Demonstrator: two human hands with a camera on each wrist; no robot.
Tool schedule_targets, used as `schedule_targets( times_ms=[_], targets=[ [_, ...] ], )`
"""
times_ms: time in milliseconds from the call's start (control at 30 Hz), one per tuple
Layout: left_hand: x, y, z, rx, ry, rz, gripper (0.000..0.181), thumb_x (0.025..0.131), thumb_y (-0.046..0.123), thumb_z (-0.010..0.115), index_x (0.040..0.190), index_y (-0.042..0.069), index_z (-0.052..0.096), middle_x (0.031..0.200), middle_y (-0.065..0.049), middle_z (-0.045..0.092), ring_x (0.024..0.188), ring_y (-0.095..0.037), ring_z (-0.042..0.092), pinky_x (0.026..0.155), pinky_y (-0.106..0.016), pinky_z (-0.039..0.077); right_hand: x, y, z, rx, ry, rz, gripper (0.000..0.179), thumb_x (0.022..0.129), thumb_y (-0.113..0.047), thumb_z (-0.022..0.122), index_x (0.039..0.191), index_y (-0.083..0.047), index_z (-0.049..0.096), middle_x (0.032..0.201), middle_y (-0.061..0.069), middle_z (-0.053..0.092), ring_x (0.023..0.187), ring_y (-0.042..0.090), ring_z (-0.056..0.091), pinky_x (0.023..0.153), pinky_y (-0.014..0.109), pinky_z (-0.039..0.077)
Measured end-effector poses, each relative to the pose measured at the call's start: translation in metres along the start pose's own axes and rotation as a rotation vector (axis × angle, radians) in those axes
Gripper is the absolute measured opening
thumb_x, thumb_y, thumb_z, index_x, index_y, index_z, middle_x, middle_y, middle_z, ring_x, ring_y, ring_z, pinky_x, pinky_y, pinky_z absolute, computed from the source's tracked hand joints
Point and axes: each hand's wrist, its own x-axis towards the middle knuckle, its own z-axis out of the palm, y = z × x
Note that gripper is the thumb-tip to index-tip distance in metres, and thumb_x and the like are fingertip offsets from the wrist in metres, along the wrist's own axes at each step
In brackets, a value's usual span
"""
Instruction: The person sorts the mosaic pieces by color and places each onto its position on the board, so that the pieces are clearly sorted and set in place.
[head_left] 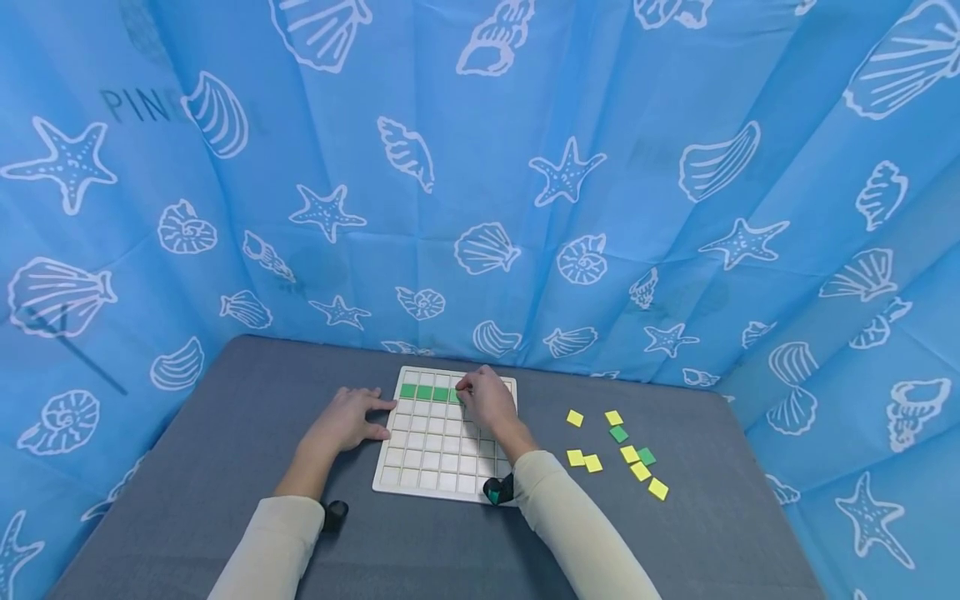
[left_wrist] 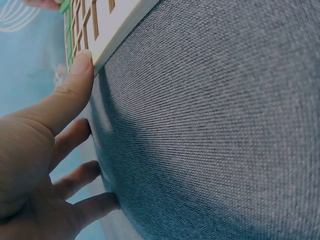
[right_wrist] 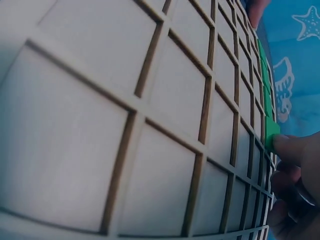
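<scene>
A pale gridded board (head_left: 421, 459) lies on the table, its upper row holding three green square tiles (head_left: 424, 392) side by side. Just right of them, my right hand (head_left: 491, 407) pinches a fourth green tile (right_wrist: 270, 132) at a cell of that same row. The thumb lies on the tile's face in the right wrist view, with the other fingers curled below. My left hand (head_left: 347, 419) rests at the board's left edge, fingers spread. In the left wrist view its thumb (left_wrist: 75, 82) touches the board's side, and the other fingertips reach down to the cloth.
Right of the board lie several loose yellow tiles (head_left: 575, 418) and two green ones (head_left: 618, 433). Grey cloth (head_left: 225, 467) covers the table. Behind it hangs a blue curtain (head_left: 450, 208) with white shells and starfish. Each wrist wears a black strap (head_left: 335, 514).
</scene>
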Motion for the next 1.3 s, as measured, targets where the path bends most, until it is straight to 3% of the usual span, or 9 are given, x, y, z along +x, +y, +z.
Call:
schedule_targets(
  times_ms=[333, 500, 667, 800, 1000, 1167, 1300],
  targets=[
    [0.000, 0.001, 0.000, 0.008, 0.003, 0.001, 0.059, 0.085, 0.032, 0.082, 0.140, 0.023, 0.064, 0.159, -0.016, 0.047, 0.149, -0.048, 0.032, 0.117, -0.064, 0.035, -0.005, 0.001, 0.000, -0.113, -0.003, -0.079, 0.014, 0.096, -0.024, 0.072, 0.105, -0.017, 0.081, 0.106, 0.001, 0.062, 0.091, 0.016, 0.061, 0.074, 0.028, 0.054],
    [0.001, 0.000, 0.001, 0.005, -0.003, 0.004, 0.059, 0.085, 0.032, 0.082, 0.141, 0.022, 0.064, 0.159, -0.017, 0.046, 0.150, -0.050, 0.030, 0.117, -0.065, 0.034, -0.014, 0.002, -0.002, -0.160, -0.008, -0.160, 0.013, 0.097, -0.027, 0.072, 0.102, -0.019, 0.082, 0.107, 0.000, 0.063, 0.094, 0.017, 0.058, 0.075, 0.030, 0.051],
    [0.001, -0.002, 0.002, -0.001, -0.007, 0.006, 0.059, 0.085, 0.032, 0.082, 0.141, 0.023, 0.064, 0.159, -0.017, 0.045, 0.151, -0.051, 0.027, 0.117, -0.066, 0.034, -0.023, 0.006, -0.003, -0.217, 0.048, -0.246, 0.020, 0.099, -0.029, 0.069, 0.112, -0.016, 0.077, 0.110, 0.004, 0.064, 0.101, 0.023, 0.060, 0.085, 0.037, 0.053],
    [0.001, -0.001, 0.001, -0.005, -0.008, 0.003, 0.059, 0.086, 0.031, 0.082, 0.141, 0.023, 0.064, 0.159, -0.016, 0.045, 0.151, -0.050, 0.028, 0.116, -0.065, 0.035, -0.029, 0.009, -0.005, -0.236, 0.096, -0.281, 0.033, 0.101, -0.033, 0.066, 0.128, -0.014, 0.068, 0.123, 0.009, 0.063, 0.116, 0.030, 0.059, 0.098, 0.045, 0.051],
    [0.001, -0.002, 0.000, 0.004, -0.006, 0.003, 0.059, 0.086, 0.031, 0.082, 0.141, 0.023, 0.063, 0.159, -0.016, 0.046, 0.149, -0.050, 0.030, 0.115, -0.065, 0.036, -0.038, 0.012, -0.008, -0.323, 0.097, -0.267, 0.056, 0.101, -0.047, 0.061, 0.146, -0.015, 0.054, 0.147, 0.013, 0.054, 0.136, 0.035, 0.051, 0.113, 0.053, 0.044],
    [0.000, 0.000, -0.001, 0.010, -0.007, 0.016, 0.059, 0.086, 0.032, 0.082, 0.141, 0.023, 0.064, 0.158, -0.017, 0.047, 0.148, -0.051, 0.031, 0.114, -0.065, 0.037, -0.047, 0.021, -0.012, -0.428, 0.048, -0.220, 0.071, 0.099, -0.061, 0.053, 0.155, -0.018, 0.042, 0.162, 0.013, 0.040, 0.152, 0.038, 0.035, 0.123, 0.059, 0.030],
    [0.000, 0.000, -0.001, 0.008, -0.004, 0.013, 0.059, 0.085, 0.032, 0.082, 0.141, 0.023, 0.063, 0.158, -0.017, 0.047, 0.148, -0.051, 0.031, 0.115, -0.065, 0.037, -0.053, 0.028, -0.018, -0.418, 0.017, -0.183, 0.077, 0.099, -0.065, 0.047, 0.159, -0.019, 0.034, 0.169, 0.015, 0.026, 0.157, 0.041, 0.022, 0.126, 0.063, 0.019]
  ],
)
